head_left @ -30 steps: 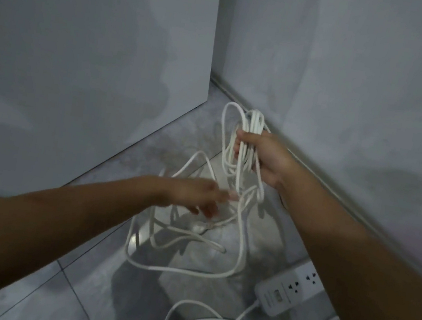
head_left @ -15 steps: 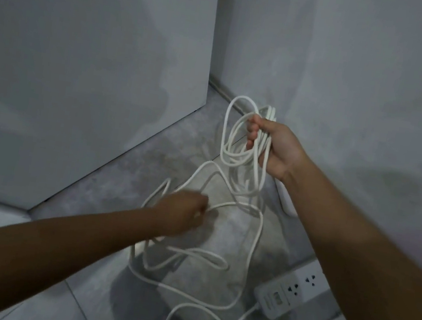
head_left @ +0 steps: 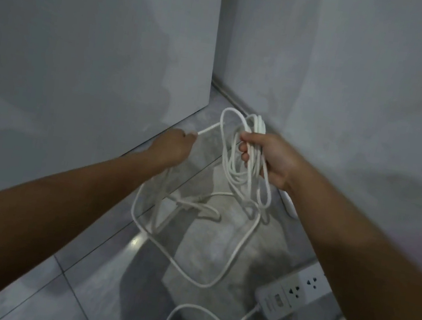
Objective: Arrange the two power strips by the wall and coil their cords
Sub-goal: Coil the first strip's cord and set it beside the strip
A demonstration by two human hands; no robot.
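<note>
Our right hand (head_left: pixel 272 161) is closed round a bundle of white cord (head_left: pixel 260 124), just right of the frame's centre, with the gathered loops hanging below the fist. Our left hand (head_left: pixel 176 146), just left of it, pinches a single strand of the same cord, which runs straight up and rightward to the top of the bundle. The hands are near each other but apart.

The uncoiled slack lies below both hands as one big loop sprawled on the floor (head_left: pixel 95 266), its long way running from centre toward lower centre. We judge the left hand is the one placed to feed the next length across.

A power strip (head_left: pixel 291 295) lies at lower right beside the right forearm, near the wall (head_left: pixel 350 98). A second cord (head_left: pixel 249 315) leaves it and loops along the bottom edge. A panel (head_left: pixel 82 58) closes off the left, and open floor lies at lower left.
</note>
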